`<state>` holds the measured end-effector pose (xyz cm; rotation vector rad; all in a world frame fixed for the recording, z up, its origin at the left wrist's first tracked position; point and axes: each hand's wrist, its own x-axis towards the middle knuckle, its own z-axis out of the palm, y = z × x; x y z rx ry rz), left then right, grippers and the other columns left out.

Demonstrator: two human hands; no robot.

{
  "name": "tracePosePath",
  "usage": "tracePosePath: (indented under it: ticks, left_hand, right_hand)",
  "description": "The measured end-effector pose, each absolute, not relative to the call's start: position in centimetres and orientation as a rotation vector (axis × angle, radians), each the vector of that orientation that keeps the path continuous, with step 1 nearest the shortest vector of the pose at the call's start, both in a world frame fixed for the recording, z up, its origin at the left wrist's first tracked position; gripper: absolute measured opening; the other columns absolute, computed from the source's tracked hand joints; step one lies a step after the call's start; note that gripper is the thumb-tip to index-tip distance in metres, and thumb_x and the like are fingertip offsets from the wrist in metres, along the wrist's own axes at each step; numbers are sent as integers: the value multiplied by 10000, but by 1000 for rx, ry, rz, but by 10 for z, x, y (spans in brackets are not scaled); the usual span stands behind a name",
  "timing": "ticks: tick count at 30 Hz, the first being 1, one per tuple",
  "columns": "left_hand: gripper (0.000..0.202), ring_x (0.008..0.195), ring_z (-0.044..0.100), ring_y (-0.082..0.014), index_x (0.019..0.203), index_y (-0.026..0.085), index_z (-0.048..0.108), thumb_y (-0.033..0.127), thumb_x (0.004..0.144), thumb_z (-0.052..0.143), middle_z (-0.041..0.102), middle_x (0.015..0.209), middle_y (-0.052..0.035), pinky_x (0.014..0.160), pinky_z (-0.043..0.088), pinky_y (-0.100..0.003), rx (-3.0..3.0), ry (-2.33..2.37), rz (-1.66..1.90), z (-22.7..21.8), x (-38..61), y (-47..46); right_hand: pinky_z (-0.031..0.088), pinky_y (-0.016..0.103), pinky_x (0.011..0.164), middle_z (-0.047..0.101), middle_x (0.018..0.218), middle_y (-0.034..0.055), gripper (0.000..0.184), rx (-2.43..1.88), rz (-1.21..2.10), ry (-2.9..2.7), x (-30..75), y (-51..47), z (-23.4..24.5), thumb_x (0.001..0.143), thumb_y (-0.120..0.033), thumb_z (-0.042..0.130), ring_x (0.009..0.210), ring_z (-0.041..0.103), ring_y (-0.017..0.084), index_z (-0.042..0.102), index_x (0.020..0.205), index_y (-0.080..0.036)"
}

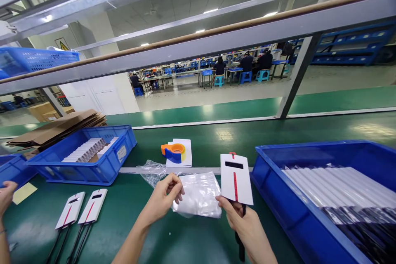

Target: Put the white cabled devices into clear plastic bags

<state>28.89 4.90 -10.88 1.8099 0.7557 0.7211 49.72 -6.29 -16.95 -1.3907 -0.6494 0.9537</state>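
My right hand [244, 222] grips a white card sleeve [242, 185] with a black window, a red stripe and a black cord below it. The sleeve is upright, with a small red loop at its top. Beside it, a stack of clear plastic bags [199, 196] lies on the green table; my right fingertips are close to its right edge. At the stack's upper left corner is my left hand [167, 196], its fingers curled and closed, with any contents hidden. Two similar white sleeves [93, 205] with black cords lie to the left.
On the right, a blue bin [278, 192] holds several bagged white pieces. Left stands a blue crate [83, 169] of white parts beside flattened cardboard [62, 126]. An orange and blue tape dispenser [173, 152] rests on white paper. Another person's hand [6, 194] shows at the left edge.
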Motion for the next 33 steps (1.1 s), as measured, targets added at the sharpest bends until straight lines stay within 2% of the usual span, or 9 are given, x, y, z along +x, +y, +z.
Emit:
tracePosePath:
  ticks: [4,7,9,11,15,19,25,29,33]
  left_hand:
    - [302,631,614,-122,897,173,559,449,1019,544,646,833,-28,559,501,-217,1721,738,684,-91,281,24]
    - [329,611,616,-114,889,165,565,467,1020,548,645,813,-29,537,493,-204,1694,711,649,-84,275,12]
    - [346,599,612,-111,887,162,564,481,1018,550,645,810,-32,532,498,-206,1662,689,651,-82,270,7]
    - [350,595,608,-110,885,161,563,487,1014,559,642,807,-31,527,497,-206,1643,692,663,-81,266,4]
    - [332,585,591,-107,884,168,558,475,1010,566,647,812,-31,525,480,-207,1639,720,677,-81,260,0]
    - [295,649,598,-140,881,180,561,440,1020,537,643,819,-35,579,484,-238,1701,811,677,-86,264,-5]
    - [214,774,536,-183,823,200,568,351,976,572,570,816,-22,713,429,-281,2011,1108,1145,-96,283,-25]
    - [214,714,519,-163,764,194,550,303,948,564,564,767,-10,653,398,-254,1927,966,936,-91,296,-33]
    - [211,704,513,-152,746,193,524,265,944,531,561,752,-5,663,403,-242,1837,879,883,-84,301,-34]
  right_hand:
    - [407,292,537,745,839,50,598,-1329,1018,-742,488,-59,-151,688,-665,829,597,502,152,822,1070,-205]
    - [491,293,644,790,1028,86,598,-1286,1086,-811,483,-58,-133,675,-639,847,807,636,226,821,1102,-220]
    - [499,289,677,790,1006,83,555,-1280,1145,-858,480,-60,-123,684,-605,851,857,646,238,826,1080,-217]
    - [458,270,624,753,867,49,477,-1298,1215,-923,477,-64,-116,719,-573,833,730,597,188,828,1023,-206]
    - [371,262,577,556,642,-35,376,-1323,1210,-992,467,-74,-113,795,-568,757,581,419,123,733,755,-195]
    - [401,274,632,524,645,-33,394,-1337,1101,-988,461,-77,-116,766,-563,752,651,464,155,626,676,-201]
    - [415,287,597,568,621,-10,427,-1391,1061,-1033,457,-72,-126,714,-595,763,615,493,165,601,639,-207]
    - [469,290,651,665,713,31,408,-1279,1083,-1027,448,-76,-140,779,-584,763,690,580,191,662,717,-194]
    - [491,301,691,663,747,30,484,-1221,1132,-925,444,-87,-132,721,-675,780,730,583,203,688,750,-201]
